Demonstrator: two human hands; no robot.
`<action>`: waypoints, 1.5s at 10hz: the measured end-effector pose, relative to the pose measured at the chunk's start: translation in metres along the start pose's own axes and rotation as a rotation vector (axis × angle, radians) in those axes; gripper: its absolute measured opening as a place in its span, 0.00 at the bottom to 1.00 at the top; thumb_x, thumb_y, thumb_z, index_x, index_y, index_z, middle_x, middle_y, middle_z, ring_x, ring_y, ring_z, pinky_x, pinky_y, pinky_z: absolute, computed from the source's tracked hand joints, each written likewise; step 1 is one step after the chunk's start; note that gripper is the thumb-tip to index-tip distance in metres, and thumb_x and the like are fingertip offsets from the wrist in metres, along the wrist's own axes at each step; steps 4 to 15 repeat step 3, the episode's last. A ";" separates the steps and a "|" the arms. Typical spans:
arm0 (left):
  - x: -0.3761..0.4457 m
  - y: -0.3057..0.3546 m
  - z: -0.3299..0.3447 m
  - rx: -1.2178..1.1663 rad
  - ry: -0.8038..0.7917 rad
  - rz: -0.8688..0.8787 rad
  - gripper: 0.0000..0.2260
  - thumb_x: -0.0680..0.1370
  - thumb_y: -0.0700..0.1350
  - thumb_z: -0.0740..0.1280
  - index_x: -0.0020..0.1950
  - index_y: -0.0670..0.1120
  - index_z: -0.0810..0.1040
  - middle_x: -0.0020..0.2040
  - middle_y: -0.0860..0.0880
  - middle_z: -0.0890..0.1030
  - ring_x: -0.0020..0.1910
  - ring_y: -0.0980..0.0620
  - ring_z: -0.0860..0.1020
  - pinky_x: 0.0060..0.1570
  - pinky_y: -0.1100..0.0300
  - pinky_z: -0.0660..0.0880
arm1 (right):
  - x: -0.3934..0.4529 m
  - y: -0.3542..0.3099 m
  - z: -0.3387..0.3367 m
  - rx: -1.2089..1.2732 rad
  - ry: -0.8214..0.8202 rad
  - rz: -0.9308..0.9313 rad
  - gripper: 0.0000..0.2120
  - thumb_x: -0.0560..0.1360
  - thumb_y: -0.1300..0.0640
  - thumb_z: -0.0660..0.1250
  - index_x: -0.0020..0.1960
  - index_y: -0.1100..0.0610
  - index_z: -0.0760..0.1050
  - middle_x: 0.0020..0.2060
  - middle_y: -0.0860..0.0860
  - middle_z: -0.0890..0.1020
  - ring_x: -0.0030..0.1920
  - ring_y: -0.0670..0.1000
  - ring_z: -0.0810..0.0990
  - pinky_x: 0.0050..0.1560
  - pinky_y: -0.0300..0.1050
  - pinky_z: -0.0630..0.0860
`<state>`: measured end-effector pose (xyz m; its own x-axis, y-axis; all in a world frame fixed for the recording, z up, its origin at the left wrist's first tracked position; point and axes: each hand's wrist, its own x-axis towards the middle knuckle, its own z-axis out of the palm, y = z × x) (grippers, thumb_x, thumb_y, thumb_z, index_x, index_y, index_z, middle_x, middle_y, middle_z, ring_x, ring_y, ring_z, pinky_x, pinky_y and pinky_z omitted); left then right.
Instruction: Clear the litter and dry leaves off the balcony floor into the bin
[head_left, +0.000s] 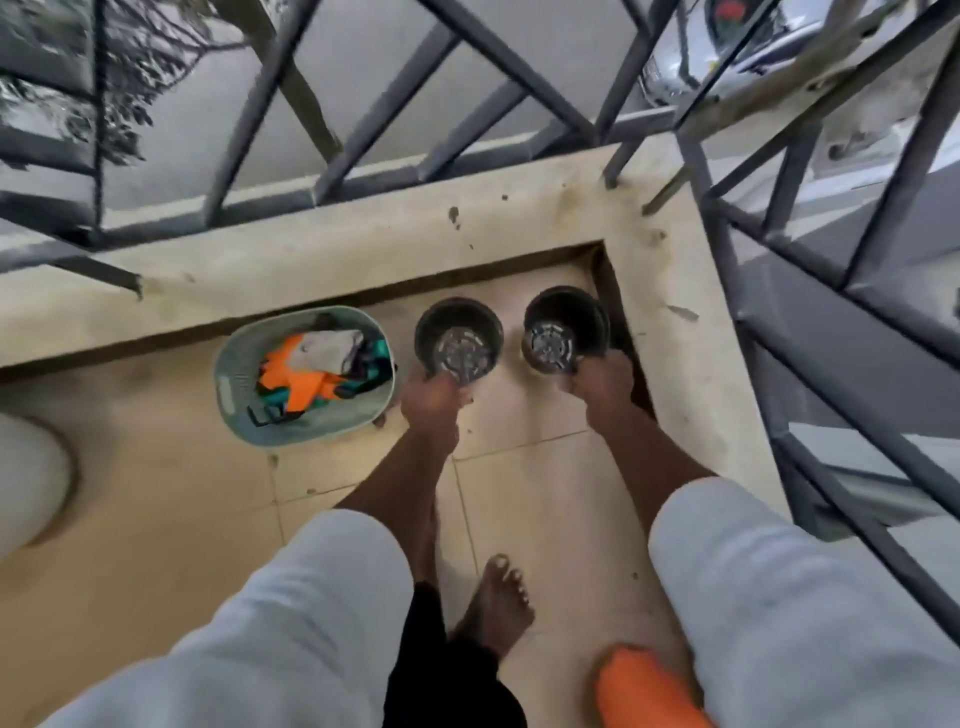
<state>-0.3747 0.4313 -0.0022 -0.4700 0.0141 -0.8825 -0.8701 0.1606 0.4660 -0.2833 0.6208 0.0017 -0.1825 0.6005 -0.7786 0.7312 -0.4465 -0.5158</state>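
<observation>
I see bare tile (524, 499) open in the near middle. The far corner is crowded: two pots (460, 338) sit against the kerb (670, 291), with the bin (228, 384) just left. The railing (779, 291) closes off far and right.

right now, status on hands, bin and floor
Left hand grips one black pot, right hand the other black pot. Bin by the wall, litter inside. Small bits on floor.
</observation>
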 end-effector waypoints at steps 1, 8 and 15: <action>0.016 -0.005 0.009 -0.159 0.037 -0.056 0.06 0.81 0.33 0.58 0.47 0.33 0.71 0.35 0.44 0.70 0.31 0.49 0.71 0.32 0.57 0.71 | 0.017 0.002 0.009 0.106 -0.041 0.047 0.22 0.64 0.63 0.70 0.58 0.57 0.76 0.48 0.58 0.83 0.46 0.59 0.84 0.44 0.54 0.84; 0.015 0.005 -0.005 0.065 -0.024 -0.047 0.18 0.82 0.33 0.52 0.33 0.42 0.71 0.29 0.48 0.70 0.32 0.52 0.68 0.36 0.62 0.69 | 0.001 0.000 0.016 0.130 -0.046 0.117 0.12 0.77 0.68 0.60 0.55 0.53 0.70 0.43 0.57 0.82 0.43 0.56 0.84 0.55 0.54 0.82; 0.015 0.005 -0.005 0.065 -0.024 -0.047 0.18 0.82 0.33 0.52 0.33 0.42 0.71 0.29 0.48 0.70 0.32 0.52 0.68 0.36 0.62 0.69 | 0.001 0.000 0.016 0.130 -0.046 0.117 0.12 0.77 0.68 0.60 0.55 0.53 0.70 0.43 0.57 0.82 0.43 0.56 0.84 0.55 0.54 0.82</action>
